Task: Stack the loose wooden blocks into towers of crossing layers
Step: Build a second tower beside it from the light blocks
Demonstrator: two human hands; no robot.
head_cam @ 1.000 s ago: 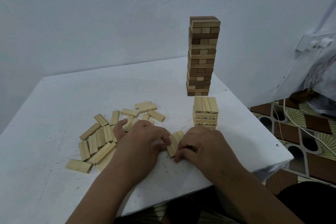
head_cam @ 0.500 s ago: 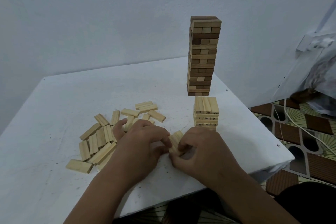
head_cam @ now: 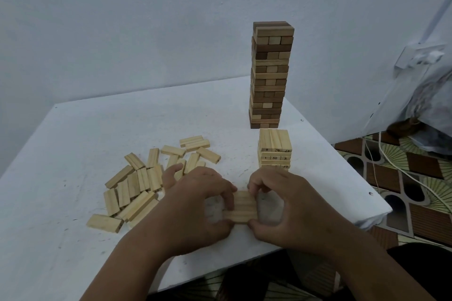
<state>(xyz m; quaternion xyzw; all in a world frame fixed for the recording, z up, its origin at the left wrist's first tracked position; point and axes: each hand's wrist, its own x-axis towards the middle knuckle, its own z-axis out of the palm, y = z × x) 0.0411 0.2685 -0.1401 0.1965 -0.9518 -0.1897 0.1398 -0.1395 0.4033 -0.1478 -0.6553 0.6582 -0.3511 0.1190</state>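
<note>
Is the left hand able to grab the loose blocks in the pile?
Probably yes: the pile of loose blocks lies right beside the left hand with nothing between, but it must first release the row of blocks.

One camera on my head, looking forward and down

It looks over my two forearms onto the white table [head_cam: 73, 154], close above the near edge, with the wall [head_cam: 146, 19] straight ahead filling the upper half and patterned floor [head_cam: 403, 190] at the right. Wide lens; no second view shares the scene.
</note>
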